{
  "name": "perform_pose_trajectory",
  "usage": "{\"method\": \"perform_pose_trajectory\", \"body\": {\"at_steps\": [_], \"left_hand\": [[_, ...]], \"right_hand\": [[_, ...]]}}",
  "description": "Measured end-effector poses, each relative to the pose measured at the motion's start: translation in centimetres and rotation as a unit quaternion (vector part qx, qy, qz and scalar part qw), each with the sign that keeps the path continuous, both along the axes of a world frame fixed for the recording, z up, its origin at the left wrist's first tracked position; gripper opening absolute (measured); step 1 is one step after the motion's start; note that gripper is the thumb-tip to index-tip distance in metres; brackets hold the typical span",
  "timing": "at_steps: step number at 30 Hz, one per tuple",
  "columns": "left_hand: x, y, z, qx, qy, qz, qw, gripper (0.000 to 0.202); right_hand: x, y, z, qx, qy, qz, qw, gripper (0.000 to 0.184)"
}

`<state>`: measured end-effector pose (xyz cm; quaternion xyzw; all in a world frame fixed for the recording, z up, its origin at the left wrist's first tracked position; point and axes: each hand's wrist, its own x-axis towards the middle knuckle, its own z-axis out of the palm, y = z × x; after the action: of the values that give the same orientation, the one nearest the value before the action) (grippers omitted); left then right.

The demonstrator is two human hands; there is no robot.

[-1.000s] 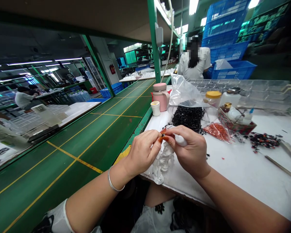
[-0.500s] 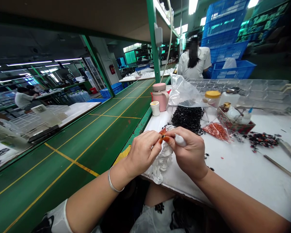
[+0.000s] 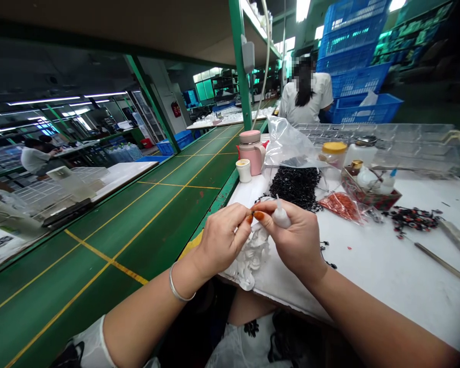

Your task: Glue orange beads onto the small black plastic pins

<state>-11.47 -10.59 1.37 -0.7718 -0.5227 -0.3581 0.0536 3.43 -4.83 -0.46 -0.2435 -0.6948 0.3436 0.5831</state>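
Note:
My left hand [image 3: 224, 237] is closed in a pinch, thumb and forefinger on a tiny dark part [image 3: 252, 211] mostly hidden by the fingertips. My right hand [image 3: 301, 240] meets it there, its thumb and forefinger pressed to the same spot. A small white squeeze bottle [image 3: 281, 217] with a thin nozzle pointing up is tucked in my right hand. Beneath both hands lies crumpled white material [image 3: 249, 260] at the table's edge. Just beyond them is a heap of small black parts [image 3: 295, 186], and to its right a clear bag of orange-red pieces [image 3: 341, 205].
A pink mug [image 3: 252, 151] and a white tub [image 3: 244, 170] stand at the back left. A box of small bottles [image 3: 371, 191], black-and-red parts [image 3: 416, 220] and a metal tool [image 3: 440, 260] lie to the right. A green conveyor belt [image 3: 145, 225] runs along the left. Someone in white [image 3: 306, 97] sits ahead.
The orange-red piece seen at my fingertips is now out of sight. My right fingers have closed nearer to my left, and the bottle's nozzle has turned upward.

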Motion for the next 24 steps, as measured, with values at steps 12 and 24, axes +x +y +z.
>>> {"method": "perform_pose_trajectory", "body": {"at_steps": [12, 24], "left_hand": [[0.09, -0.22, 0.09, 0.008, -0.030, -0.013, 0.999, 0.024], [0.21, -0.27, 0.14, 0.005, -0.026, -0.011, 1.000, 0.024]], "right_hand": [[0.14, 0.02, 0.02, 0.065, 0.007, 0.004, 0.998, 0.003], [0.24, -0.05, -0.13, 0.066, -0.004, -0.005, 0.998, 0.007]]}}
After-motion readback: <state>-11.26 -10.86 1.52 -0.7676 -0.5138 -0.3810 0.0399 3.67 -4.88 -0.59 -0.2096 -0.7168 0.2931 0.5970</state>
